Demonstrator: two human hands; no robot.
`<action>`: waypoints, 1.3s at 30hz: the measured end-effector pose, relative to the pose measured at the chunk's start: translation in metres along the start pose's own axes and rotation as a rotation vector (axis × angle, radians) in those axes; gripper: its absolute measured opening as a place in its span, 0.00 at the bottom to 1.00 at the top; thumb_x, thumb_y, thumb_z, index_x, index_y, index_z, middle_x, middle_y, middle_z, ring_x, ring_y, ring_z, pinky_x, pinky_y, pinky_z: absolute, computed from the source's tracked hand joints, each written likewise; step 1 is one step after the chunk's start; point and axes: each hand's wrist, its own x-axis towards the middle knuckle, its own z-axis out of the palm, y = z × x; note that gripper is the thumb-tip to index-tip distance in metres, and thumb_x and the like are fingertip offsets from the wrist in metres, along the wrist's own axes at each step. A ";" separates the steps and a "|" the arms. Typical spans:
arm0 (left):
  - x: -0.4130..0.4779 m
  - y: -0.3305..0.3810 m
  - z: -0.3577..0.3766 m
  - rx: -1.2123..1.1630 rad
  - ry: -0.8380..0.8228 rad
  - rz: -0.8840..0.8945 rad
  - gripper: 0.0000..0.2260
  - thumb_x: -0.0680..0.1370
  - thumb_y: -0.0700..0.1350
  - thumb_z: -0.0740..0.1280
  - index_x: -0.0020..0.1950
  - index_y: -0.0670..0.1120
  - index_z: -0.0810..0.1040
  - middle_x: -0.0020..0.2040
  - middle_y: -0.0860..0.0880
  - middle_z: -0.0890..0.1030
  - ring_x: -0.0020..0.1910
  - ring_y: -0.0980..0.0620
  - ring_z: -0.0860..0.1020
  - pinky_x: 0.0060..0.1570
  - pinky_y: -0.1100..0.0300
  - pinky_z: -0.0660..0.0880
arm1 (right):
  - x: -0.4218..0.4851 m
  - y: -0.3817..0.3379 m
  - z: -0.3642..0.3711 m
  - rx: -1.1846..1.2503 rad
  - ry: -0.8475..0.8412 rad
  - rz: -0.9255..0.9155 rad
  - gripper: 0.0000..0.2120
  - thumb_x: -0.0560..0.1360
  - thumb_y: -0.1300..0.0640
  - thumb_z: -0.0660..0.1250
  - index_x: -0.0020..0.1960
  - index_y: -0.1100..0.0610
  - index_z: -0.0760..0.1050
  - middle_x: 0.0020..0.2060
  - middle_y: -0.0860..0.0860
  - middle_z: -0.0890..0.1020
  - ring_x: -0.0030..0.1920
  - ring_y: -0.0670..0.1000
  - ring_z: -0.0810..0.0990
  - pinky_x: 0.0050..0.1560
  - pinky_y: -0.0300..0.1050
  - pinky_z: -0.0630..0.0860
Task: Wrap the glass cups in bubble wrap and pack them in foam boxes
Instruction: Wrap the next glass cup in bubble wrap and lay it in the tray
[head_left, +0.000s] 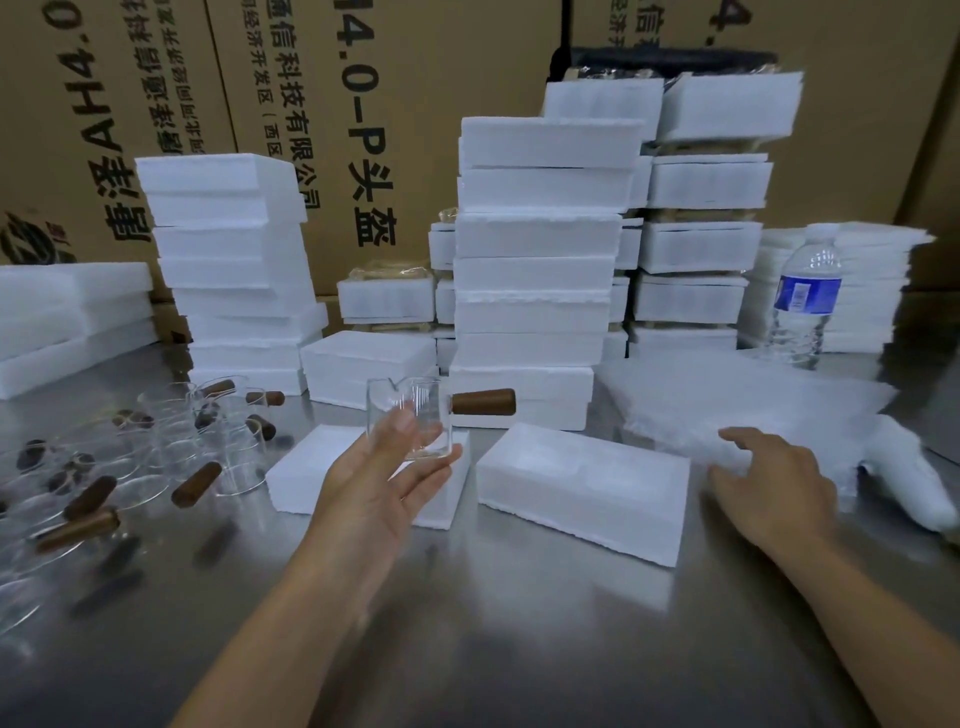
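I have the cup (408, 415) in my left hand (382, 480), lifted clear of the table (519, 623). The thumb lies up the near wall of the glass and the other fingers curl under its base and far side, so it sits in the crook of the hand. Its handle (483, 401) sticks out level to the right, free of the fingers.

The cup is clear glass, straight-walled, upright, with a small pouring notch in the rim. The handle is a short brown wooden peg.

The left hand grips the cup and nothing else. My right hand (769, 483) is palm down with the fingers spread and nearly straight, holding nothing. Its fingertips lie at the near edge of the wrap (753, 405), a white pile on the table to the right. I cannot tell whether they press on it or only reach it.

Below the cup lies a low box (306, 475), and a second box (582, 488) sits just right of it, between my two hands. More cups (156, 441) with the same wooden handles crowd the table's left side. Stacks (535, 270) of white foam stand behind, with a bottle (802, 306) at the far right and cartons (426, 78) at the back.
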 end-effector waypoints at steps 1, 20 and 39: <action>0.000 0.000 0.001 0.000 -0.007 0.002 0.21 0.67 0.53 0.69 0.58 0.47 0.77 0.48 0.47 0.85 0.49 0.44 0.83 0.48 0.57 0.81 | 0.002 0.000 0.001 -0.076 -0.051 0.021 0.18 0.74 0.53 0.66 0.64 0.51 0.73 0.61 0.53 0.78 0.62 0.58 0.72 0.59 0.54 0.68; -0.001 0.002 0.002 -0.079 -0.024 0.019 0.18 0.70 0.49 0.66 0.59 0.46 0.78 0.50 0.45 0.85 0.49 0.43 0.83 0.44 0.58 0.81 | 0.012 -0.014 -0.002 0.400 0.241 0.066 0.10 0.80 0.58 0.58 0.50 0.63 0.75 0.51 0.59 0.77 0.53 0.59 0.74 0.54 0.50 0.68; -0.009 0.030 -0.005 -0.338 -0.026 0.074 0.22 0.71 0.55 0.65 0.62 0.47 0.75 0.55 0.47 0.82 0.54 0.48 0.82 0.50 0.52 0.80 | -0.084 -0.100 -0.005 0.261 -0.279 -0.986 0.11 0.82 0.51 0.50 0.58 0.52 0.68 0.61 0.44 0.74 0.57 0.48 0.71 0.58 0.41 0.66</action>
